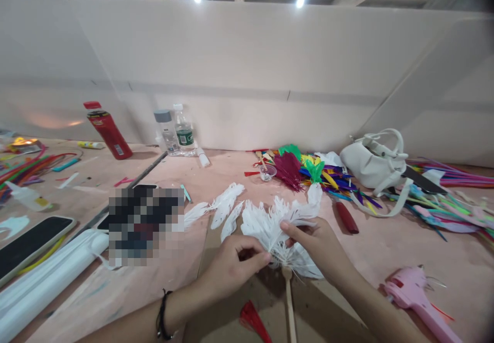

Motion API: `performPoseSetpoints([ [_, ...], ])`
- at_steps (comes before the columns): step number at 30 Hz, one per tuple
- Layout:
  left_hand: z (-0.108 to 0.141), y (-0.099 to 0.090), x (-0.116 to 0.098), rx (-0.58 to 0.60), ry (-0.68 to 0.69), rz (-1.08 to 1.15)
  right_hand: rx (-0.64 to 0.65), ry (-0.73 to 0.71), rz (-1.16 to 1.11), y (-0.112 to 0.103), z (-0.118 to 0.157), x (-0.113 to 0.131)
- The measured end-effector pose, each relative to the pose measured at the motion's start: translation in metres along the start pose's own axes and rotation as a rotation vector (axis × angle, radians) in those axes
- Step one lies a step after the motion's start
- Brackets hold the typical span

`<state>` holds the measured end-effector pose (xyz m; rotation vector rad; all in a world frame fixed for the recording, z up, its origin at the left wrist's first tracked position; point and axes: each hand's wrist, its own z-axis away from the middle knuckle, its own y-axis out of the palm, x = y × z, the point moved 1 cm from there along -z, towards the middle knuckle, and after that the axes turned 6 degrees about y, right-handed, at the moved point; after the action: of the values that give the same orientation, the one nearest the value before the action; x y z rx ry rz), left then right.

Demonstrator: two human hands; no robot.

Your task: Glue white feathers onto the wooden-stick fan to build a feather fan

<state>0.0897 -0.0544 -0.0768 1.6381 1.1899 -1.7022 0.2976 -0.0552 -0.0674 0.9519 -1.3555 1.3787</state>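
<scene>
White feathers (262,224) fan out above a flat wooden stick (289,302), over a brown board (227,314). Thumb and fingers of my left hand (237,263) are pinched together at the lower left of the fan, near the quills. My right hand (316,240) grips a white feather on the fan's right side between thumb and fingers. The feather bases meet around the stick's top; how they are joined cannot be made out. Loose white feathers (227,204) lie behind my left hand. A red tassel-like piece (254,320) rests left of the stick.
A pink glue gun (412,296) and a dark red handle-shaped object (346,218) lie at right. Coloured feathers (289,170) and a white handbag (374,160) sit farther back. Bottles (185,134) stand by the white partition (239,65). Phones (34,242) and a white roll (50,281) occupy the left.
</scene>
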Motion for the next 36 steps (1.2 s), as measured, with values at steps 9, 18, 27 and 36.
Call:
performPoseSetpoints([
  [9,0.002,0.003,-0.002,0.007,-0.027,0.033,0.1,-0.015,0.019,0.009,0.006,-0.001],
  [18,-0.001,0.001,0.007,0.008,-0.071,0.07,0.211,-0.077,-0.04,0.014,0.01,-0.002],
  [27,-0.001,0.003,0.006,-0.005,-0.08,0.108,0.372,-0.03,-0.062,0.011,0.005,-0.007],
  [36,0.001,0.005,0.002,-0.107,-0.093,0.089,0.255,0.142,0.08,0.029,0.018,-0.021],
])
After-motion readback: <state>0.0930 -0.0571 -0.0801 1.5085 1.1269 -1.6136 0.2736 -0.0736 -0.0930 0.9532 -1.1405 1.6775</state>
